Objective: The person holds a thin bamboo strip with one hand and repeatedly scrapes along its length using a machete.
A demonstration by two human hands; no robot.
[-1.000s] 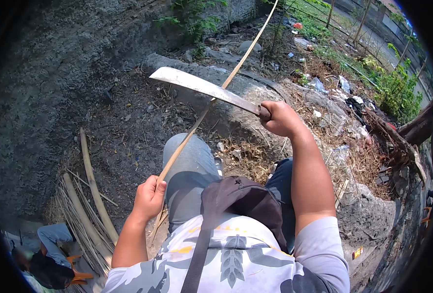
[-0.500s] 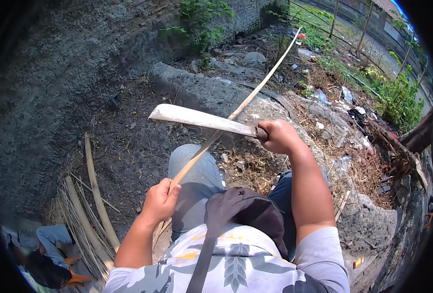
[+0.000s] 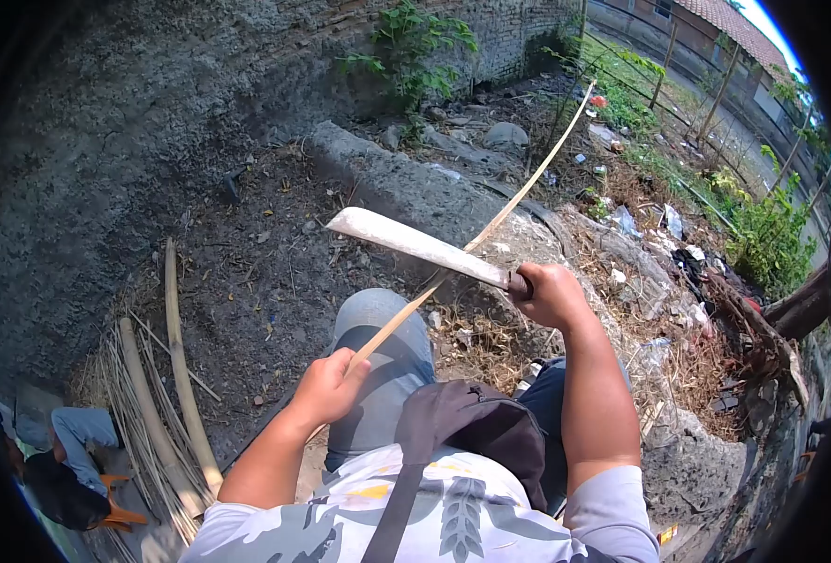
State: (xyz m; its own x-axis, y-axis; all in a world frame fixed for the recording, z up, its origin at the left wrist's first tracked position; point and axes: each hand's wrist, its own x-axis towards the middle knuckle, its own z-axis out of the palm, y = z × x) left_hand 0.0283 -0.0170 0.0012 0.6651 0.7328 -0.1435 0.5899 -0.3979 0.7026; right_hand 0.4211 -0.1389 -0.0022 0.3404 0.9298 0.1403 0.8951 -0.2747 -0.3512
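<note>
Clamping bamboo strip (image 3: 491, 220) near end, left hand (image 3: 329, 387); right hand (image 3: 551, 296) fisted on machete (image 3: 420, 246) (blade crossing strip).

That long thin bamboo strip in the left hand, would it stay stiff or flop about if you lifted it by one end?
Probably springy rather than stiff: the bamboo strip is long, thin and slightly bowed beyond the left hand. It looks light. The machete crossing it, in the right hand, likely steadies it.

The right hand (image 3: 551, 296) grips a machete (image 3: 420, 247), its blade laid across a long bamboo strip (image 3: 491, 225) held near its lower end by the left hand (image 3: 326, 387), above the knee (image 3: 378, 324).
</note>
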